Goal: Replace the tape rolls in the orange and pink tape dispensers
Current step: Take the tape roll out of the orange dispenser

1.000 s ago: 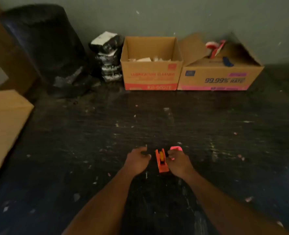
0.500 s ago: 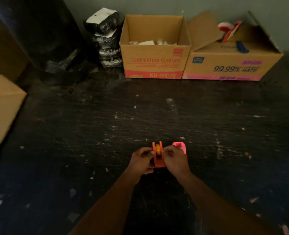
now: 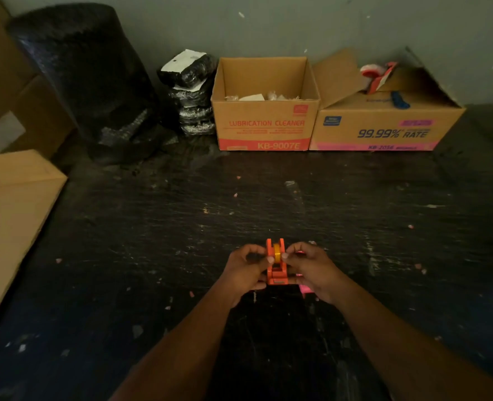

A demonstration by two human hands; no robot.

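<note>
Hands flank the small orange plastic tape dispenser (image 3: 275, 263): your left hand (image 3: 244, 270) grips its left wall, your right hand (image 3: 312, 269) pinches the amber tape roll (image 3: 277, 252) seated between the walls. Light, rigid, likely slippery; hold the roll's rim. Right of it, the pink dispenser (image 3: 305, 288) lies mostly hidden.

Two bare forearms reaching forward from the bottom edge, converging toward the middle. Left hand (image 3: 244, 270) on the left, knuckles up and outward, fingers (image 3: 264, 251) curled inward, thumb tip pressed near the hub of what is held between both hands. Right hand (image 3: 312, 267) mirrored on the right, back of the hand up, thumb and forefinger pinched at the opposite side of the same hub, remaining fingers curled beneath. Both wrists roughly straight, slightly angled inward. Hands level with each other, close together, separated only by the narrow item gripped between them. No sleeves visible on either arm.
</note>
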